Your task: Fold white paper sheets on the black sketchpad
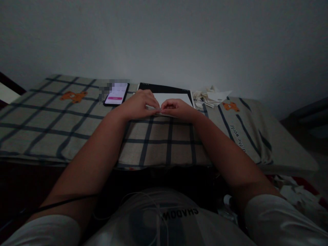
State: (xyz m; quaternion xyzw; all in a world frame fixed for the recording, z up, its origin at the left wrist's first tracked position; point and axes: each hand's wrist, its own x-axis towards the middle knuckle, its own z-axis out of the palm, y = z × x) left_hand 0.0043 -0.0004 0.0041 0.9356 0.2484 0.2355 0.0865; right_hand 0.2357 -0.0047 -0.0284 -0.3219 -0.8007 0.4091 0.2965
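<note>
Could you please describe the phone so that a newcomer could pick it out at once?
Find the checked cloth below the grey wall. On its far half, just left of the person's left hand, lies the phone, face up. Its lit screen with a pink bar distinguishes it from the orange bear print farther left.

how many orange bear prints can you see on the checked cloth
2: the left bear print lies left of the smartphone, the right bear print beside the paper scraps. More may be hidden, perhaps under those scraps.
</note>
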